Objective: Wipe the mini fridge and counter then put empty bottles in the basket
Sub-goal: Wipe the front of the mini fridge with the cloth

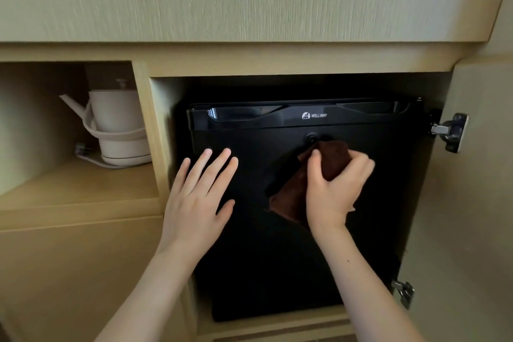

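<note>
brown plush cloth [291, 200] at work on the boxy black mini fridge [277, 258]

set in a pale wooden cabinet recess [155, 125], the fridge has its door shut. the right hand [336, 189] presses the bunched cloth to the upper door, just below a small round lock [312, 138], its fingers curled tight round the fabric. the left hand [194, 197] lies flat on the door, fingers straight and spread, holding nothing. by my judgement this is the first step: the fridge wipe is under way, and the counter and bottles are left. no bottle or basket shows. white lettering [318, 115] on the top trim reads "wellway" beside a logo.
</note>
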Available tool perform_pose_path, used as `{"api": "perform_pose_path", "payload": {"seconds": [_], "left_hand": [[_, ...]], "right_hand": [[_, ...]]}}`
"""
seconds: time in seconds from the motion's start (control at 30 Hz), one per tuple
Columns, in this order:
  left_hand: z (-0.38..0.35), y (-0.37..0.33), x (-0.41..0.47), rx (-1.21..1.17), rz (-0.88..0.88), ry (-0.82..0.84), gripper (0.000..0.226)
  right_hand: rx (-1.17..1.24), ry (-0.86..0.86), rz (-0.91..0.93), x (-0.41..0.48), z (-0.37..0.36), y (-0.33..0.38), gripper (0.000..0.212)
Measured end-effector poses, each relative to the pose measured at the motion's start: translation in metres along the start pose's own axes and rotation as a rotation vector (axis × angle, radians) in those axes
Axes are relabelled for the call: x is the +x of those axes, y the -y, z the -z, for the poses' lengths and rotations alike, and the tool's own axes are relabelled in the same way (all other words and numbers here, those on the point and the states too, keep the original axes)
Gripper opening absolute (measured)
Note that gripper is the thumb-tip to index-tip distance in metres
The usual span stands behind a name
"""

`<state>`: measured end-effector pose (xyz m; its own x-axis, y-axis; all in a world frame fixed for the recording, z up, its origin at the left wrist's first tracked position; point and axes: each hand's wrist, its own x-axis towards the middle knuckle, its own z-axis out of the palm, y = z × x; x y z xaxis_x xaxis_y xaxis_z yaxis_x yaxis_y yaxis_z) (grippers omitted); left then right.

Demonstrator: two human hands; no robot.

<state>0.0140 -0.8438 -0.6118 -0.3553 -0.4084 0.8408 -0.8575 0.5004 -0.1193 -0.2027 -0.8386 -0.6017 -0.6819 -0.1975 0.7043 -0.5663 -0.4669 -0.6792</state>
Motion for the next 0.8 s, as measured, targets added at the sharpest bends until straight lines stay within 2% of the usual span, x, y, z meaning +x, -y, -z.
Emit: {"api": "perform_pose_path", "payload": {"seconds": [0.07,0.1,0.2,0.27,0.37,0.5,0.53,0.57,0.73,0.8], "left_hand": [[0.002,0.004,-0.001,0.007,0.01,-0.007,0.081],[0.002,0.006,-0.002,0.015,0.017,-0.007,0.081],[0.004,0.01,-0.002,0.042,0.015,-0.003,0.082],[0.004,0.01,-0.001,0.058,0.006,0.001,0.082],[0.005,0.011,-0.001,0.064,0.007,0.007,0.083],[0.007,0.009,-0.001,0.049,0.015,0.026,0.084],[0.007,0.007,-0.001,0.051,0.012,0.033,0.084],[0.007,0.007,-0.001,0.054,0.009,0.037,0.084],[0.01,0.01,0.0,0.072,-0.011,0.032,0.082],[0.013,0.011,0.001,0.081,-0.015,0.018,0.08]], "right_hand": [[0.005,-0.025,-0.008,0.0,-0.011,0.011,0.034],[-0.011,0.001,0.05,-0.005,-0.016,0.014,0.034],[-0.08,0.17,0.385,-0.032,-0.02,0.007,0.034],[-0.1,0.25,0.502,-0.041,-0.015,-0.007,0.035],[-0.093,0.222,0.451,-0.037,-0.007,-0.013,0.034],[0.075,0.072,0.076,-0.023,-0.018,0.018,0.026],[0.101,0.065,0.033,-0.021,-0.024,0.027,0.025],[0.098,0.08,0.056,-0.023,-0.03,0.034,0.025],[-0.049,0.295,0.414,-0.055,-0.031,0.028,0.034],[-0.09,0.363,0.456,-0.061,-0.022,0.016,0.036]]}}
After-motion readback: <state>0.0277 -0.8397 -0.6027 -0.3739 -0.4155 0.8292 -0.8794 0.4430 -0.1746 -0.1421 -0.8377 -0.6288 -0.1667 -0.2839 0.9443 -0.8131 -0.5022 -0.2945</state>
